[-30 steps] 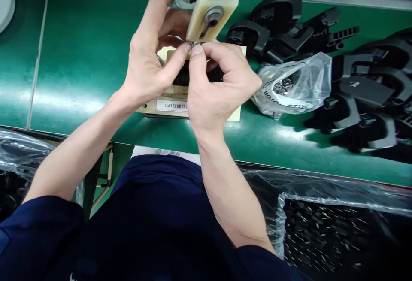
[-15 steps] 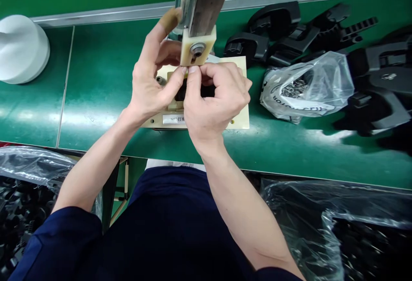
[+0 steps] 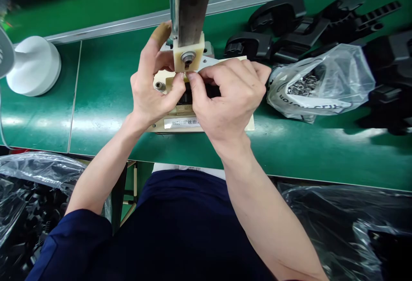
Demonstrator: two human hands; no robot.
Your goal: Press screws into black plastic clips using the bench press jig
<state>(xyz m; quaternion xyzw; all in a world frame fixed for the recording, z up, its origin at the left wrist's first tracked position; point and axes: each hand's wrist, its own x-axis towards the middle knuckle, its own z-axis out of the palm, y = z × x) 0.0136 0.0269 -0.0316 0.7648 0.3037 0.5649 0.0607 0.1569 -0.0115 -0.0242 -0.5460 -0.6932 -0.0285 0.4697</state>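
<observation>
My left hand [image 3: 152,86] and my right hand [image 3: 225,96] meet over a cream fixture plate [image 3: 247,123] on the green belt. Their thumbs and forefingers pinch together just under the cream block [image 3: 188,55] at the tip of a hanging metal tool [image 3: 189,13]. What they pinch is too small to make out. A black plastic part [image 3: 186,97] sits in the fixture beneath my fingers. My left forefinger wears a tan finger cot and points up beside the tool.
A clear bag of small metal screws [image 3: 318,86] lies right of the fixture. Black plastic parts [image 3: 283,23] are piled at the back right. A white round object [image 3: 34,66] stands at the left. Plastic-lined bins [image 3: 28,195] sit below the belt's front edge.
The view has tilted, so the bench slid down in the frame. Both hands keep their pinch under the tool tip, and the right hand has lowered closer to the fixture.
</observation>
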